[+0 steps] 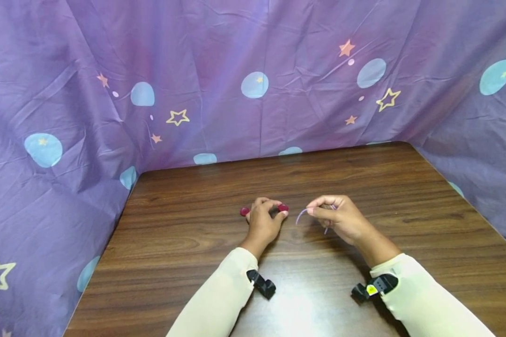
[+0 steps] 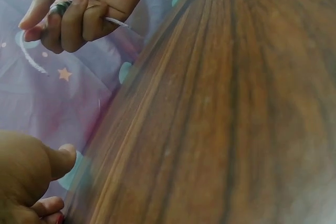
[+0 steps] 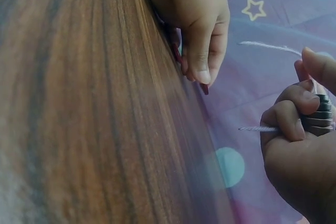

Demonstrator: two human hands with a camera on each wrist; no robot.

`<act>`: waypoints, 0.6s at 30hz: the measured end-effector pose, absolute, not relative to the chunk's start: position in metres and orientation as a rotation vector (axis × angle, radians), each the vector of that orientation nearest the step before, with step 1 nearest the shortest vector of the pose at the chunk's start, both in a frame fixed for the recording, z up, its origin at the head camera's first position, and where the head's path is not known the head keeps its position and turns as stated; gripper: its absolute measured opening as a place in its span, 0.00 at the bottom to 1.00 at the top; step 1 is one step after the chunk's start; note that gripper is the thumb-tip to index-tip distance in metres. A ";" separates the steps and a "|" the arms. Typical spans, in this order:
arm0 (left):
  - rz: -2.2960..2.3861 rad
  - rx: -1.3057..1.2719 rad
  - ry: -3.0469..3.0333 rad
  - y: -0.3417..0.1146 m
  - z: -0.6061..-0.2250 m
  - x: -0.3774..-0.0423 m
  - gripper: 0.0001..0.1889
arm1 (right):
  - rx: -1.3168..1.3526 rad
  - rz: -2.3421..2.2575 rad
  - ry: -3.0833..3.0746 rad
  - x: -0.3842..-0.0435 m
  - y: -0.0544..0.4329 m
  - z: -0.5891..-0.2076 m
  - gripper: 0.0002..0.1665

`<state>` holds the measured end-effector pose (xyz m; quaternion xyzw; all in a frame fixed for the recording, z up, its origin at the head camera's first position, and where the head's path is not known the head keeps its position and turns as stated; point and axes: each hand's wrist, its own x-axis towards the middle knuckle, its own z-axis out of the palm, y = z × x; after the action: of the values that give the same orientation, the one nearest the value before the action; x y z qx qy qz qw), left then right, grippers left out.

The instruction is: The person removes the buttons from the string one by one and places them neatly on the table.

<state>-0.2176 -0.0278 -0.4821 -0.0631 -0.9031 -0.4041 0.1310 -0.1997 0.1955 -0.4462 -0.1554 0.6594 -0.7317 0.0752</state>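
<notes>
Near the middle of the table, my left hand (image 1: 263, 222) pinches a red button-like disc (image 1: 283, 208) between thumb and index finger. A second red disc (image 1: 244, 211) lies by the outer fingers of that hand. To the right, my right hand (image 1: 341, 217) pinches a pale purple cord (image 1: 301, 214) near one end, which curves out toward the left hand. The right wrist view shows a stack of dark rounded pieces (image 3: 317, 115) inside the curled right fingers. The cord's other end (image 3: 256, 129) sticks out below the little finger.
Both hands are over a brown wood-grain table (image 1: 173, 243). A purple curtain (image 1: 219, 51) with stars and blue spots surrounds its back and sides. Black wrist straps with small cameras (image 1: 263, 285) sit on both pale sleeves.
</notes>
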 end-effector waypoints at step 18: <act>-1.086 -0.088 -2.639 -0.025 -0.482 -0.216 0.16 | -0.432 -2.253 1.917 -0.200 0.194 -0.447 0.19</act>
<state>-0.2159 -0.0253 -0.4818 -0.0304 -0.9149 -0.3764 0.1429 -0.2000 0.1943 -0.4475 -0.1443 0.6394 -0.7514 0.0761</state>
